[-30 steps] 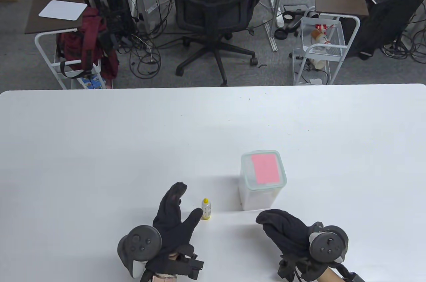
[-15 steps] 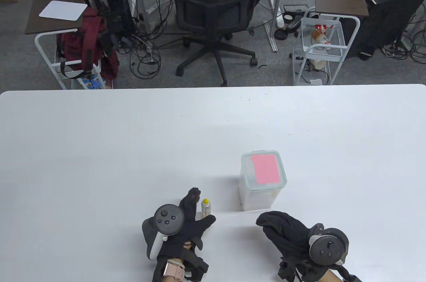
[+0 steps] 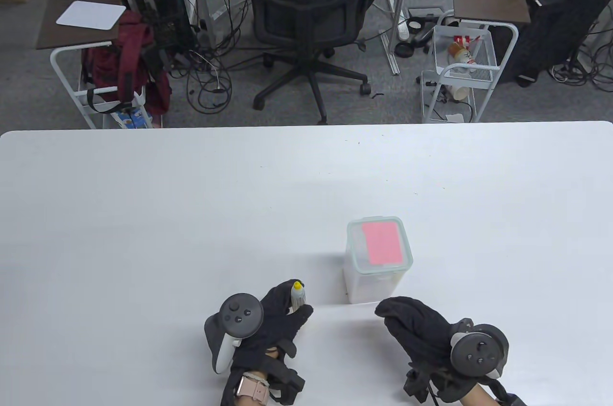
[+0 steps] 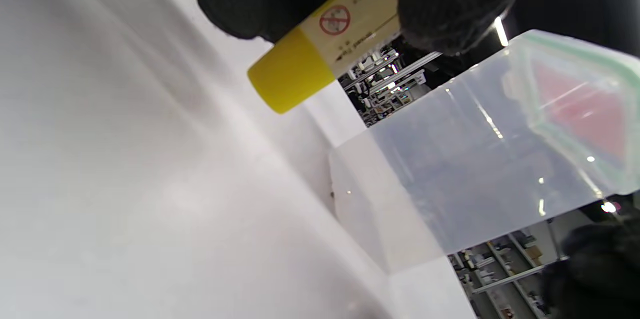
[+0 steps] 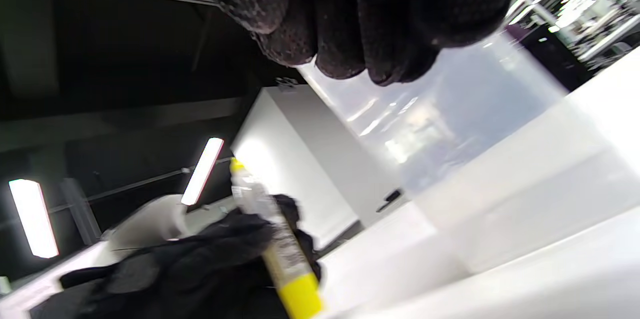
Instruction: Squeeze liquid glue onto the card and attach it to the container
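My left hand (image 3: pixel 294 303) grips a small clear glue bottle (image 3: pixel 298 295) with a yellow tip and yellow base, tilted near the table's front edge. In the left wrist view the bottle (image 4: pixel 325 44) sits between my fingers, base pointing down-left. A translucent lidded container (image 3: pixel 371 284) stands just to the right, with a pink card (image 3: pixel 380 243) lying flat on its lid. The container also shows in the left wrist view (image 4: pixel 450 174) and the right wrist view (image 5: pixel 450 159). My right hand (image 3: pixel 397 310) rests by the container's front corner, fingers (image 5: pixel 370 14) curled, holding nothing.
The white table (image 3: pixel 143 214) stretches wide to the left and far side. Beyond its far edge stand an office chair (image 3: pixel 306 8), wire carts (image 3: pixel 459 71) and side tables.
My left hand turned over, closed around the glue bottle and tipped it from upright. My right hand shifted slightly right and stayed curled by the container.
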Tool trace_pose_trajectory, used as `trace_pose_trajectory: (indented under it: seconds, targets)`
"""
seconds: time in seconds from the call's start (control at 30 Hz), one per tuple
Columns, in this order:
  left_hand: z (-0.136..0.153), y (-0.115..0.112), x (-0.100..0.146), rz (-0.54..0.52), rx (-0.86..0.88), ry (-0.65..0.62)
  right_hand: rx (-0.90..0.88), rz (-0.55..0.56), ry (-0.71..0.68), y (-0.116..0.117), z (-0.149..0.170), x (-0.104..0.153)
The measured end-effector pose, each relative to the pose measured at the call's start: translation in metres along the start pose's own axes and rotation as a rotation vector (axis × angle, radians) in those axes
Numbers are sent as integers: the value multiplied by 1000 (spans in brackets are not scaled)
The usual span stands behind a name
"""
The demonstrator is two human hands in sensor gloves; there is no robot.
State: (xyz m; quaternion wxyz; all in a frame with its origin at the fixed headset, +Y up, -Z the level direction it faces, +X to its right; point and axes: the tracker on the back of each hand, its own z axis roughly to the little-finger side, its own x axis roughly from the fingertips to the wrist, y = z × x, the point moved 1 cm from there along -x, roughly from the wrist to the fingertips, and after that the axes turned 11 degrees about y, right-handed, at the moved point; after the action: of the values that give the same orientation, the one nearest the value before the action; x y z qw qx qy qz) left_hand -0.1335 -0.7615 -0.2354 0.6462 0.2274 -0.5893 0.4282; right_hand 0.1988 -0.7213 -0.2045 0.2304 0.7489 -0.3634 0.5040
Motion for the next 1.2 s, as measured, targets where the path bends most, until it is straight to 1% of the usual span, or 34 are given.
trace_pose_trajectory:
  seconds: [0.07,0.13,0.17,0.2,0.23,0.27,0.33,0.43,0.5,0.57,0.67,0.7,0.8,0.87,0.97,1.03,1.13,1.2]
  targets:
    - [-5,0,3,15,27,-45,109,-1,97,-8,7,-3]
    - [-10,-3,5,30,36,-79,224,-42,192,-10,15,-5]
    - [-11,-4,6,35,37,-87,247,-50,208,-9,17,-6]
    - [-15,-7,7,49,36,-109,318,-90,253,-6,23,-7]
    - [-16,-8,8,54,34,-116,340,-109,267,-5,25,-8]
    - [-19,-11,9,67,26,-133,396,-166,299,0,29,-9]
    - [-24,-16,10,81,4,-155,486,-241,335,8,33,-11]
    - [-30,-21,13,88,-48,-185,597,-301,342,17,36,-13]
    - [-33,-23,14,88,-79,-199,635,-328,331,23,37,-13]
    - [-36,-26,15,94,-108,-211,689,-334,330,28,36,-14]
    - [-39,-30,17,92,-170,-230,728,-298,286,28,30,-14]
    - [-41,-31,18,89,-193,-237,716,-281,273,26,27,-13]
    - [-45,-35,22,81,-260,-256,597,-216,161,20,12,-9]
    - [-49,-40,25,83,-332,-276,430,-148,26,13,-5,-4]
    - [-55,-48,28,74,-473,-299,228,-42,-119,4,-25,6]
    - [-58,-54,31,74,-550,-313,174,8,-186,0,-34,11]
    - [-62,-61,33,82,-633,-331,137,19,-244,-1,-40,17]
    - [-63,-65,35,81,-675,-340,132,-4,-251,2,-43,19]
